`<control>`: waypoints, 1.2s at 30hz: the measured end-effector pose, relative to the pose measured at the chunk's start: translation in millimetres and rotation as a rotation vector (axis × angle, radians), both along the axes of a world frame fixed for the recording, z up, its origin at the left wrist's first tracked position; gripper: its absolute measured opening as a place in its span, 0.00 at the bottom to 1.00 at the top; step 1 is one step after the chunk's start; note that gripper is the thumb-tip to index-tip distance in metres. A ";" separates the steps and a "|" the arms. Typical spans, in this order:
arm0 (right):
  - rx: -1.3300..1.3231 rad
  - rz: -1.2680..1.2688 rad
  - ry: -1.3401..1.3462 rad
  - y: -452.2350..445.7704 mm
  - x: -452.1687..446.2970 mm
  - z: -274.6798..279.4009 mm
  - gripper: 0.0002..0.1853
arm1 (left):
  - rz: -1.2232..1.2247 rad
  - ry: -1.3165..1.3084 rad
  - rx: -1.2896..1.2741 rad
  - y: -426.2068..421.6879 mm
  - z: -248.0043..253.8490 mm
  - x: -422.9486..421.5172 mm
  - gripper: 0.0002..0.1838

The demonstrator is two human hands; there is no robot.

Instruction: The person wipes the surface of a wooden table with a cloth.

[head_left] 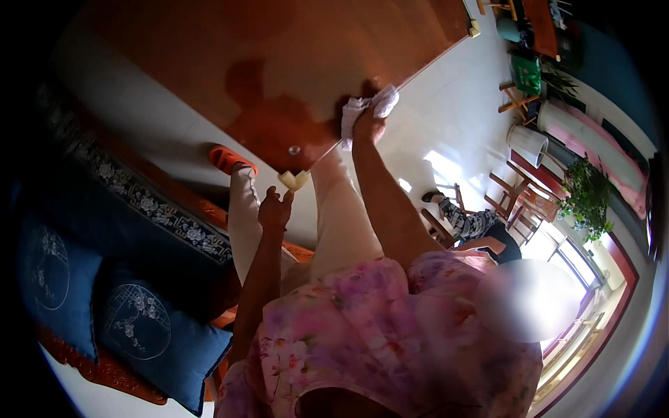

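A white cloth (352, 120) lies bunched at the edge of the glossy brown tabletop (188, 63). My right hand (369, 128) grips this cloth and presses it against the table's edge, with one end folded up over the fingers. My left hand (276, 209) hangs lower, just short of a cream corner guard (294, 180) on the near table corner. Its fingers are loosely bent and apart, and nothing shows between them. Close to that corner, a small clear round disc (295, 150) sits on the tabletop.
On the left stands a carved wooden sofa with blue cushions (139, 320). A second corner guard (474, 28) caps the far table corner. To the right are wooden chairs (512, 195), a leafy plant (587, 195), a white bin (527, 144) and a seated person (481, 226).
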State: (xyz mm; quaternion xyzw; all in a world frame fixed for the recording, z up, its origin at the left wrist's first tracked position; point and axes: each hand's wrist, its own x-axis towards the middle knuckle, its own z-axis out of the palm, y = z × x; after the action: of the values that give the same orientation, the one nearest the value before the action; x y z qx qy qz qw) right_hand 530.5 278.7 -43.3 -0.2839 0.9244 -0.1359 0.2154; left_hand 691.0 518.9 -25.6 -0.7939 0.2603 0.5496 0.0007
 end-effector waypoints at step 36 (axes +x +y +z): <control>-0.181 1.787 0.292 92.4 163.1 6.9 0.28 | 0.246 -0.035 -0.169 108.1 2.8 105.8 0.25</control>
State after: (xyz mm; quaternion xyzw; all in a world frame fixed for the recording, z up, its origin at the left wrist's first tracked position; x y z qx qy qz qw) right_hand 693.6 371.1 -36.4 -0.9250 0.3639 0.0472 0.0982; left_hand 796.8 627.0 -22.8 -0.8263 0.2064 0.5079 -0.1289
